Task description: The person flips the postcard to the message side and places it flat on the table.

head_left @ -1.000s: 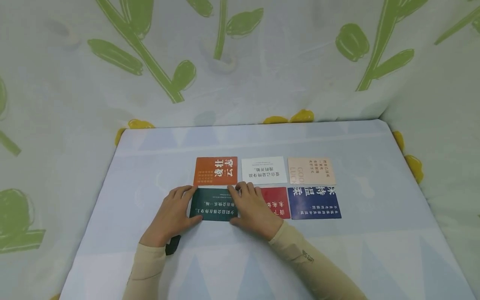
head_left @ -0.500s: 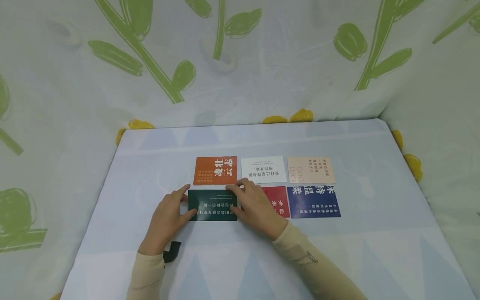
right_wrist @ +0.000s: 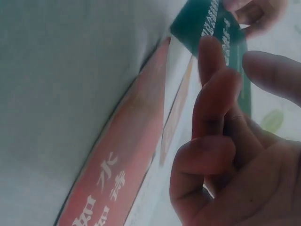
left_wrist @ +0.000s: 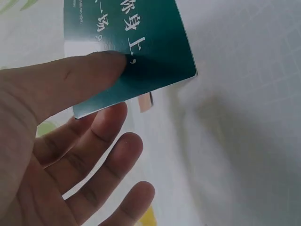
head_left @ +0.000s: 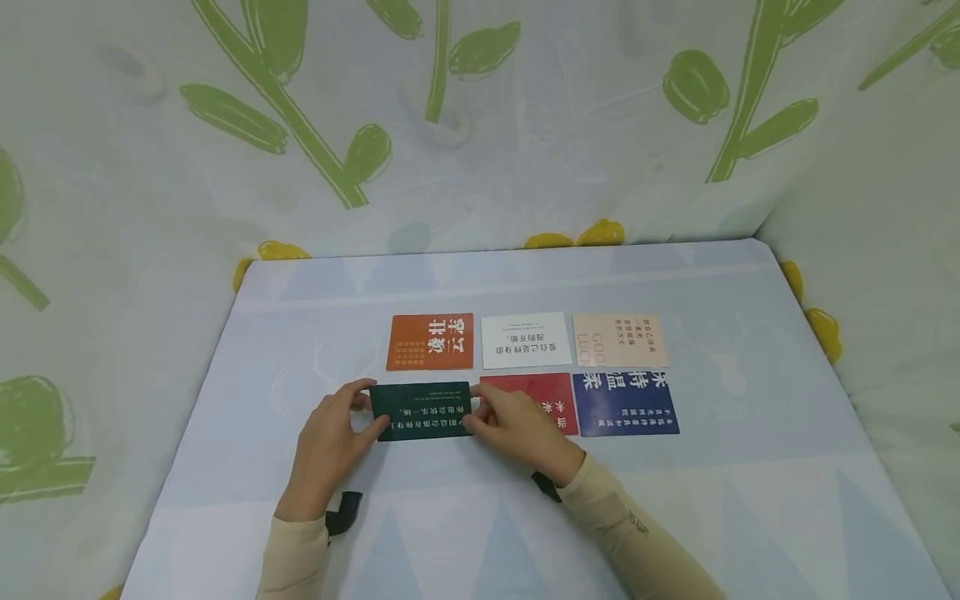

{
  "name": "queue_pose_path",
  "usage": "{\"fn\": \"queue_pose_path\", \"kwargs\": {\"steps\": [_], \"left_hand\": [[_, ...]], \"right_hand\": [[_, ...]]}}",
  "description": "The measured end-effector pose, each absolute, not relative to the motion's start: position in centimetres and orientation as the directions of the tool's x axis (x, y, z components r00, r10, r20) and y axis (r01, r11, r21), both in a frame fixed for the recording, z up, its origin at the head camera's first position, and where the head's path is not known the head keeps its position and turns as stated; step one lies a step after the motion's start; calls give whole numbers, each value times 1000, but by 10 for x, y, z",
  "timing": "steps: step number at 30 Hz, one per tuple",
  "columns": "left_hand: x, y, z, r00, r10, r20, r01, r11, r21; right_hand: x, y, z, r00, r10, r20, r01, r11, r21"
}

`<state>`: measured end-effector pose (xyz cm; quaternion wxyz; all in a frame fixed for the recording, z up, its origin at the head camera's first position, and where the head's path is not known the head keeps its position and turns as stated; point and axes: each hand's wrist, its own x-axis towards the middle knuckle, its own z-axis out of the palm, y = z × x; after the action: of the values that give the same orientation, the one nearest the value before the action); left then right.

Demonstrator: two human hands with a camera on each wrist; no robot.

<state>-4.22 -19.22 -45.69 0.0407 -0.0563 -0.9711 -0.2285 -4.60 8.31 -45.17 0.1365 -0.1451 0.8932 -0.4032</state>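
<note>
Both hands hold the dark green card (head_left: 422, 410) with pale writing, raised and tilted off the table. At its left end, my left hand (head_left: 326, 446) has the thumb on the printed face and the index finger behind. The left wrist view shows that thumb (left_wrist: 101, 68) across the print and the other fingers spread below the card. My right hand (head_left: 525, 429) grips the right end between thumb and index finger; its other fingers look curled in the right wrist view. Beneath the right hand lies a red card (head_left: 525, 385), partly covered.
Behind the hands lie an orange card (head_left: 412, 342), a white card (head_left: 527, 340) and a beige card (head_left: 621, 340) in a row. A blue card (head_left: 628, 404) lies right of the red one. Flower-patterned cloth (head_left: 585, 133) surrounds the pale table (head_left: 615, 525).
Both hands have taken the green card up from the row and drawn it slightly toward me and left, tilting it. More of the red card shows. The other cards stay in place.
</note>
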Motion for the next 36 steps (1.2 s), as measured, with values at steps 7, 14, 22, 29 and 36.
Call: {"fn": "queue_pose_path", "kwargs": {"steps": [7, 14, 22, 29, 36], "left_hand": [[-34, -198, -460, -985, 48, 163, 125, 855, 504], [-28, -204, -463, -1000, 20, 6, 19, 719, 695], [-28, -208, -458, -994, 77, -80, -19, 590, 807], [-27, -211, -458, -986, 117, -122, -49, 492, 869], [-25, -211, -455, -982, 121, -143, -70, 468, 881]], "right_hand": [[-44, 87, -455, -917, -389, -90, -160, 565, -810], [-41, 92, -450, -892, -425, -152, -80, 482, -873], [-41, 102, -452, -879, -461, -122, -90, 412, -907], [-39, 106, -450, -883, -451, -129, -64, 387, -920], [-39, 108, -447, -890, -448, -82, -114, 395, -912]]}}
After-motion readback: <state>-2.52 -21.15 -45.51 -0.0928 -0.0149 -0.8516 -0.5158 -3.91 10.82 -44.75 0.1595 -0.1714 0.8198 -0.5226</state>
